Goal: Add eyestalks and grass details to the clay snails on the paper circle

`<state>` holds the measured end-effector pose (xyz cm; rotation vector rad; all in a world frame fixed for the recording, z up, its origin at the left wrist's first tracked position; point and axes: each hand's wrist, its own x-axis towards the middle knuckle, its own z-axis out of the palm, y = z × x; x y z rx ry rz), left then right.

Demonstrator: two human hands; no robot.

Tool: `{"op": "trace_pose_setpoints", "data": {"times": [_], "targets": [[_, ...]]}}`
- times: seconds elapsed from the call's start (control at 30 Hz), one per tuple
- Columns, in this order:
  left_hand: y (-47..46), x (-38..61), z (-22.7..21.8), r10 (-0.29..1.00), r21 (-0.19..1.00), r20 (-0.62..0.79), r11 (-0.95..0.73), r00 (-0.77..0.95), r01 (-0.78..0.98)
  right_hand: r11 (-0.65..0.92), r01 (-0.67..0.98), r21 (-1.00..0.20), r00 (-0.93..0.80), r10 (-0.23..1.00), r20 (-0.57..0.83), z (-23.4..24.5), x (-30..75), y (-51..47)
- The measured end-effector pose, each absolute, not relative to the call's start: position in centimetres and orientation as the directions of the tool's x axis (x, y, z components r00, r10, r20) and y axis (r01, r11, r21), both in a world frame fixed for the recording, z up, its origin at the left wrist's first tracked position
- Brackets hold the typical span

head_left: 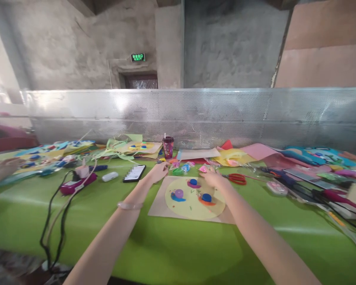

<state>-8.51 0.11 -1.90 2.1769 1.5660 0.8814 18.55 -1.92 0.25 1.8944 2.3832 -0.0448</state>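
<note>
A beige sheet [158, 205] lies before me with a pale yellow round [180, 209] on it, bearing three clay snails with bottle-cap-like shells: a blue-and-magenta snail [193, 182], a purple-and-blue snail [178, 194] and a blue-and-orange snail [207, 197]. My left hand [158, 172] is at the sheet's far left corner, beside small colourful clay packets [182, 169]; its fingers are too small and blurred to read. Over the far right part of the sheet, my right hand [213, 178] is closed, fingertips at a pink clay packet [203, 169].
Red-handled scissors [237, 179] lie to the right, near a pink-and-white case [277, 188]. A phone [134, 173], a white oval object [110, 176] and a magenta tool [78, 185] with cables are left. A purple cup [167, 147] stands behind. Another person's hand [2, 171] is far left.
</note>
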Motion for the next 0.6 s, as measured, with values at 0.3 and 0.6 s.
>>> {"op": "trace_pose_setpoints", "data": {"times": [0.3,0.6], "targets": [[-0.3,-8.5,-1.8,0.947,0.623,0.235,-0.320,0.219,0.713,0.232,0.969,0.084,-0.221,0.967,-0.126,0.9,19.6,-2.3],[-0.5,-8.4,-1.7,0.955,0.642,0.198,-0.295,0.218,0.708,0.252,0.964,0.087,-0.244,0.965,-0.094,0.5,19.2,-1.5]]}}
